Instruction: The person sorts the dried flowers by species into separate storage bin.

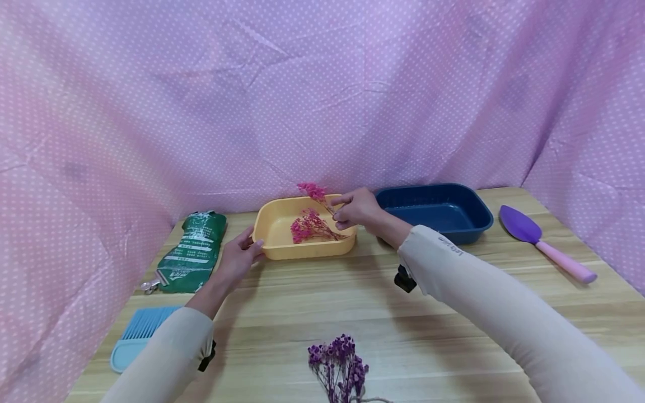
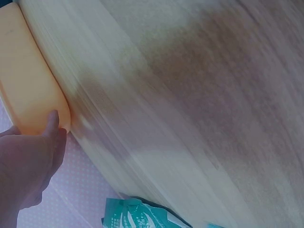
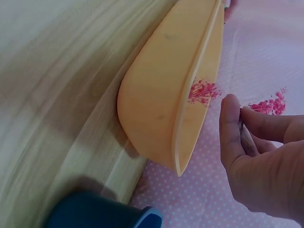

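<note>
A yellow tray stands at the back of the table with pink dried flowers lying in it. My left hand holds the tray's left end, its thumb against the front wall near the corner; the left wrist view shows the same hand at the tray's rounded end. Over the tray's right end, my right hand pinches a sprig of pink dried flowers by its stems, blossoms pointing left. In the right wrist view this sprig shows partly behind the fingers.
Right of the yellow tray stands a dark blue tray, partly behind my right forearm. Farther right lies a purple spatula with a pink handle. At left are a green bag with a metal clip and a light blue brush. Purple dried flowers lie in front.
</note>
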`<state>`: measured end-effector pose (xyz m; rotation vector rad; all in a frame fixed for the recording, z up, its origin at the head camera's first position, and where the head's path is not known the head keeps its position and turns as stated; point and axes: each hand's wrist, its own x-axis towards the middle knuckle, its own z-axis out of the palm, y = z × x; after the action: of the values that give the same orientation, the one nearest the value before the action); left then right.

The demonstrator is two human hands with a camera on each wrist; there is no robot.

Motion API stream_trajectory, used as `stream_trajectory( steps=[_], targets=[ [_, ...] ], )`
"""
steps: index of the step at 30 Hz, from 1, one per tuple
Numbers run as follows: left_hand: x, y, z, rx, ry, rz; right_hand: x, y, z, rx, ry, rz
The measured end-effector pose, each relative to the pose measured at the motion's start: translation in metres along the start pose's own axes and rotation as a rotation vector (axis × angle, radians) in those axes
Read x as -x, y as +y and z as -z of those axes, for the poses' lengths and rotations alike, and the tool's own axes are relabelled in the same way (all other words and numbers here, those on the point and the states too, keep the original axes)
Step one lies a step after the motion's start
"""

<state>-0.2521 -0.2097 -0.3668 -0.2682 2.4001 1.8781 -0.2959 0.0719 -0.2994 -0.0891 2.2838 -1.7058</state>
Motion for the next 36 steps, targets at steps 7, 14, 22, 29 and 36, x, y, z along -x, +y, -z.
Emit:
stream_trajectory(
  steps=[7, 14, 22, 29, 36],
  targets=[
    [0.002, 0.001, 0.001, -0.035, -0.006, 0.030, -0.011, 0.001, -0.013, 0.120, 0.005, 0.017],
    [0.003, 0.000, 0.001, -0.004, -0.003, -0.004, -0.010, 0.000, -0.014, 0.453, 0.067, 0.165],
    [0.002, 0.001, 0.000, -0.008, -0.007, -0.001, -0.005, -0.004, -0.003, 0.507, 0.090, 0.230],
    [0.002, 0.002, 0.000, -0.014, -0.003, 0.002, 0.002, 0.001, 0.012, 0.476, 0.079, 0.255],
    [0.001, 0.002, 0.000, 0.003, -0.004, -0.014, 0.012, 0.007, 0.032, 0.423, 0.084, 0.242]
  ],
)
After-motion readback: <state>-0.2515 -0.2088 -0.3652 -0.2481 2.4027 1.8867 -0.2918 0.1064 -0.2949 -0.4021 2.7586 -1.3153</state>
